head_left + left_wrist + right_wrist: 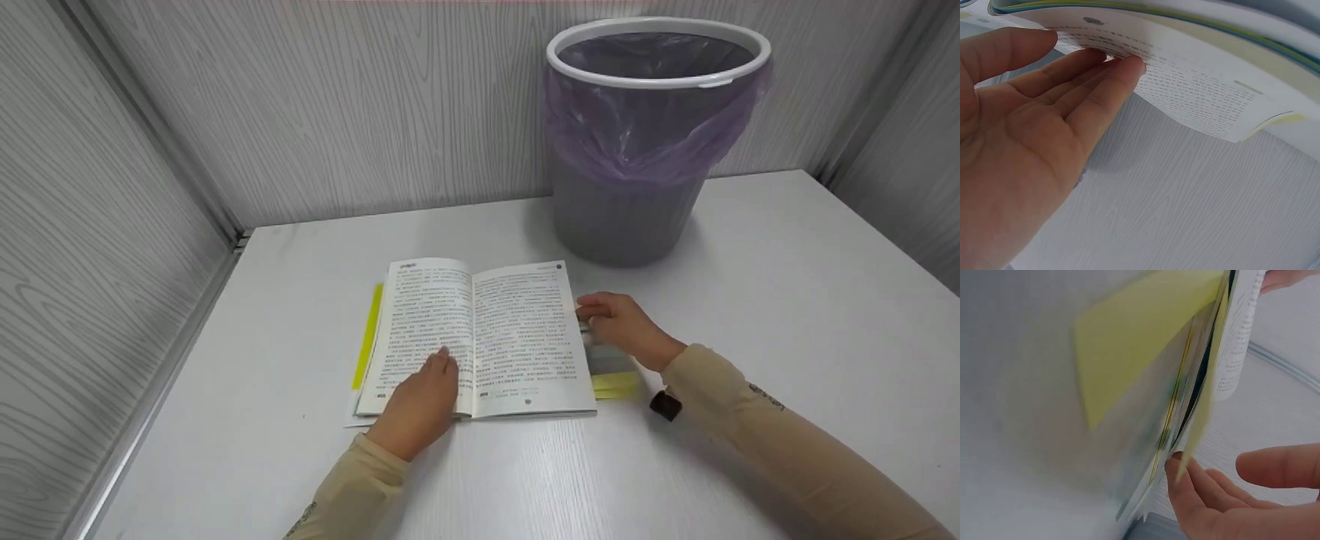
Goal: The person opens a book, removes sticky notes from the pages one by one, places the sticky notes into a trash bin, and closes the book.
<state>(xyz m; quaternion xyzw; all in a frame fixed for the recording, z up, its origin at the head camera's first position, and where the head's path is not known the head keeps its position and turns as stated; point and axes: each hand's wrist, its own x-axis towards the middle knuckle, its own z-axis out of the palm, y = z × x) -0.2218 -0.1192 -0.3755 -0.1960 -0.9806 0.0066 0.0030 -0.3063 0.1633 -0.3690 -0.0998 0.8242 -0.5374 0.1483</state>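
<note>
it's a booth: grained panels (360,105) border a white table (277,307).

the left hand (1033,121) touches a printed page (1190,101) of a book (1230,56) with its nearly straight fingers (1100,95); yellow and blue edges (1202,25) curve above them, and a grey wood-grain surface (1196,197) spreads below

"What's carrying everything?"

"A white tabletop (277,322) with a faint wood grain, its back edge along the panelled wall (375,112)."

"And what stands on it?"

"A grey wastebasket (626,221), upright near the back edge, right of centre."

"Nearer the front?"

"An open book (484,337), face up. A yellow strip (367,337) shows past its left side, yellow slips (615,386) past its right. Which of them touch the surface directly, I can't tell."
</note>
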